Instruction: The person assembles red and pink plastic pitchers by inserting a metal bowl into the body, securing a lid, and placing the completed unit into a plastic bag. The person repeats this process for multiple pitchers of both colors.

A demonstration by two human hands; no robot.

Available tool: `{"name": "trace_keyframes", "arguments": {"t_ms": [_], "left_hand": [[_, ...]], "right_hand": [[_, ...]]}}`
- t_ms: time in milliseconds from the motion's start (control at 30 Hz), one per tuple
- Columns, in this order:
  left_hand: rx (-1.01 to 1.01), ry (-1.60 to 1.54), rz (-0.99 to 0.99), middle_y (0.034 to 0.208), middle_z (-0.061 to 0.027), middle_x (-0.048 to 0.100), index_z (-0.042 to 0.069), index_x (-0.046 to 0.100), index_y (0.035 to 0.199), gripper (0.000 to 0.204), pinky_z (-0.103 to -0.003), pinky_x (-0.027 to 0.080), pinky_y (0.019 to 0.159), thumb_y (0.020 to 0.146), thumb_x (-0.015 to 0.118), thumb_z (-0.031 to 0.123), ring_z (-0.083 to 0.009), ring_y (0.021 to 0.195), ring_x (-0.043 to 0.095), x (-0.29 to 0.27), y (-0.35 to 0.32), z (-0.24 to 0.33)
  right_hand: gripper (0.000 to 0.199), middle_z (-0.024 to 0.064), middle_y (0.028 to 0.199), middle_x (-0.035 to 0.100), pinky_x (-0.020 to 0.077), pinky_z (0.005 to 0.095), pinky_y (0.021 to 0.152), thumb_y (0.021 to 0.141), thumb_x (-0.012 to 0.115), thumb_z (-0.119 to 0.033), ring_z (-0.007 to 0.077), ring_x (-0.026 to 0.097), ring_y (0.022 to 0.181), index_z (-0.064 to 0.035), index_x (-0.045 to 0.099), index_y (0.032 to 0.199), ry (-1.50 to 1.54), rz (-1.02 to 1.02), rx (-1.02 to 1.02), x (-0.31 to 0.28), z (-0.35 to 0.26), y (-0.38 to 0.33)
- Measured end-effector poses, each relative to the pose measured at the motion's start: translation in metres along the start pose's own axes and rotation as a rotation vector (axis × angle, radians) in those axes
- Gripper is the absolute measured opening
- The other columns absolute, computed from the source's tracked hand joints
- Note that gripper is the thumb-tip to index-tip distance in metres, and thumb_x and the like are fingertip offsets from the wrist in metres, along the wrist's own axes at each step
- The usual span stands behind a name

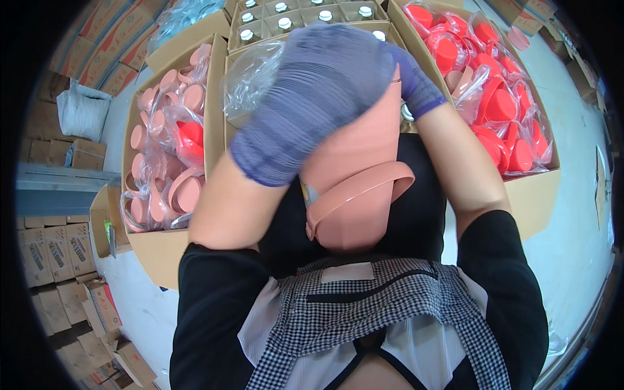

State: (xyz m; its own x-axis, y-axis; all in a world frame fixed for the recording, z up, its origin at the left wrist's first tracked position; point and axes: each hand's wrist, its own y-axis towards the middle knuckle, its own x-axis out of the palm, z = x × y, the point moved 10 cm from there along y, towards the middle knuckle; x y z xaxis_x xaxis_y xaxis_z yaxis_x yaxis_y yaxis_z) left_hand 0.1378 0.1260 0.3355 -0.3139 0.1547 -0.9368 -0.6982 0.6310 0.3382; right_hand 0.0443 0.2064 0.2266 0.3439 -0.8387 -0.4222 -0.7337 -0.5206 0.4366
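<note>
A pink plastic jug [354, 140] with a wide loop handle [357, 195] leans tilted over my lap, its rounded end toward me. Over its far end is my left hand [325, 91], in a striped purple glove, smeared a little by motion and closed round the jug. My right hand [416, 81], gloved the same way, holds the far right side; its fingers are mostly hidden behind the jug and my left hand. What lies under my left palm is out of sight. Part of a yellow and grey label shows on the jug's left side.
Straight ahead stands a divided carton [260, 39] of silver-topped bottle-like pieces, with clear plastic bags [250, 81] on it. Cartons of bagged pink parts [156, 130] and red parts [500, 107] flank it. Stacked cardboard boxes [55, 253] line the left.
</note>
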Motion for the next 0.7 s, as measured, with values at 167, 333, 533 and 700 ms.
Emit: {"name": "trace_keyframes", "arguments": {"t_ms": [167,333,533,700], "left_hand": [[0.086,-0.904,0.174,0.127,-0.0192,0.069,0.001,0.065,0.131,0.045,-0.043,0.051,0.105,0.107,0.046,0.034,-0.0298,0.120,0.066,-0.013,-0.015,-0.071],[-0.312,-1.518,0.136,0.127,-0.0137,0.072,0.001,0.069,0.127,0.047,-0.040,0.052,0.103,0.112,0.038,0.033,-0.0262,0.116,0.068,0.078,-0.044,-0.100],[0.172,-0.488,0.474,0.106,-0.0172,0.076,0.003,0.072,0.127,0.040,-0.040,0.055,0.098,0.097,0.067,0.030,-0.0311,0.108,0.072,-0.040,-0.040,0.014],[-0.085,-0.178,-0.227,0.112,-0.0162,0.075,0.005,0.072,0.125,0.046,-0.041,0.059,0.089,0.095,0.071,0.040,-0.0303,0.103,0.074,-0.013,0.026,0.069]], "right_hand": [[0.030,0.0138,0.132,0.068,0.0509,0.0358,0.105,0.105,0.055,-0.018,0.0266,0.066,0.119,-0.0026,0.067,0.128,0.010,0.265,-0.014,-0.034,-0.121,-0.043],[0.036,0.0156,0.136,0.065,0.0498,0.0385,0.106,0.106,0.052,-0.025,0.0290,0.064,0.123,-0.0013,0.066,0.129,-0.594,0.283,-0.214,0.015,-0.175,-0.048],[0.039,0.0099,0.136,0.066,0.0516,0.0331,0.107,0.111,0.046,-0.026,0.0179,0.067,0.118,-0.0048,0.059,0.142,0.373,0.107,0.067,0.003,-0.025,-0.049],[0.045,0.0097,0.137,0.066,0.0458,0.0353,0.114,0.113,0.041,-0.034,0.0187,0.062,0.126,-0.0070,0.057,0.145,1.356,0.165,0.235,0.047,0.027,-0.034]]}}
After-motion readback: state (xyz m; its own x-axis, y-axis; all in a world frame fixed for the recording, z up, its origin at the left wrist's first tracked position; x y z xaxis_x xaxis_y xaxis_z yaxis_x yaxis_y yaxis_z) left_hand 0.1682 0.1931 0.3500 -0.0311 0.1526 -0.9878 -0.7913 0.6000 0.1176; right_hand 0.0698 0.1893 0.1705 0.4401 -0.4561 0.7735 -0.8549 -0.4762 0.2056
